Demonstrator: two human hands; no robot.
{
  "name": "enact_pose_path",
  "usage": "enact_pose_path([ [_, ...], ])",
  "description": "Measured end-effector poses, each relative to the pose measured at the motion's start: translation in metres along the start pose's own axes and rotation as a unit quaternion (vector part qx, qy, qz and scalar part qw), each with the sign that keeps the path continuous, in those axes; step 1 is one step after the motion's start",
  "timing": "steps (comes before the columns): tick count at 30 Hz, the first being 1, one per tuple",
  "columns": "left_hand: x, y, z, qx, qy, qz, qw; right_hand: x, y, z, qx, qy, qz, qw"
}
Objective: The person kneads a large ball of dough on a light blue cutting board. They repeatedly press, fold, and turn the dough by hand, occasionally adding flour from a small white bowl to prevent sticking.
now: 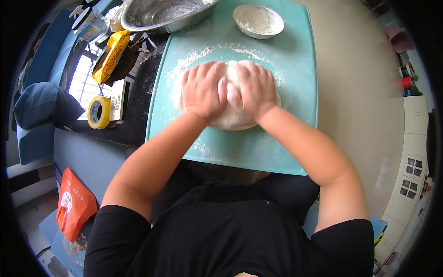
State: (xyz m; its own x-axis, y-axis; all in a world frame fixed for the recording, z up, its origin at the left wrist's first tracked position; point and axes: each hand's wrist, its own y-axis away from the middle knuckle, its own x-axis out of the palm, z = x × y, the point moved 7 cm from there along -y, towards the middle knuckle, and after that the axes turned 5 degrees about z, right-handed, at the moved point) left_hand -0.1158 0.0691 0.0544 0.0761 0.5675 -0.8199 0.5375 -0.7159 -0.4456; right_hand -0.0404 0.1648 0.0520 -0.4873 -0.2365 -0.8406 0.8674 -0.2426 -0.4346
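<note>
A large lump of white dough (232, 123) lies on a flour-dusted turquoise board (295, 143) in front of me. My left hand (201, 90) bears down on its left part, fingers curled over the top toward the far side. Beside it, my right hand (255, 88) grips the right part in the same way. Both thumbs sit close together at the middle of the lump. Fingertips are partly sunk in or hidden by the dough. Loose flour streaks the board beyond and around it.
A small bowl (258, 35) of flour stands at the board's far right, a metal basin (161, 26) at its far left. On the black table (137, 121) to the left are a yellow packet (110, 57), a white remote (117, 99) and a tape roll (106, 113). An orange bag (76, 196) lies lower left.
</note>
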Motion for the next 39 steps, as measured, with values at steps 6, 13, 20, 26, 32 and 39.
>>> enact_pose_path([
  [6, 0.036, -0.059, 0.032, -0.047, -0.025, 0.024, 0.998, 0.028, -0.056, -0.052, 0.116, -0.024, 0.038, 0.992],
  [13, 0.061, -0.105, 0.059, -0.155, -0.004, 0.142, 0.978, 0.037, -0.078, -0.081, 0.256, -0.060, 0.101, 0.960],
  [20, 0.035, -0.081, 0.083, -0.085, 0.321, 0.008, 0.943, 0.038, -0.056, -0.078, 0.328, -0.025, 0.168, 0.929],
  [26, 0.005, 0.085, 0.052, -0.280, 0.267, -0.123, 0.914, 0.021, -0.024, -0.066, 0.404, 0.026, 0.226, 0.886],
  [32, 0.044, 0.106, 0.050, -0.422, 0.497, 0.024, 0.758, 0.017, 0.042, -0.033, 0.420, -0.074, 0.214, 0.879],
  [39, -0.053, 0.042, -0.016, -0.230, 0.193, 0.108, 0.948, 0.056, 0.110, -0.019, 0.452, -0.382, 0.212, 0.778],
])
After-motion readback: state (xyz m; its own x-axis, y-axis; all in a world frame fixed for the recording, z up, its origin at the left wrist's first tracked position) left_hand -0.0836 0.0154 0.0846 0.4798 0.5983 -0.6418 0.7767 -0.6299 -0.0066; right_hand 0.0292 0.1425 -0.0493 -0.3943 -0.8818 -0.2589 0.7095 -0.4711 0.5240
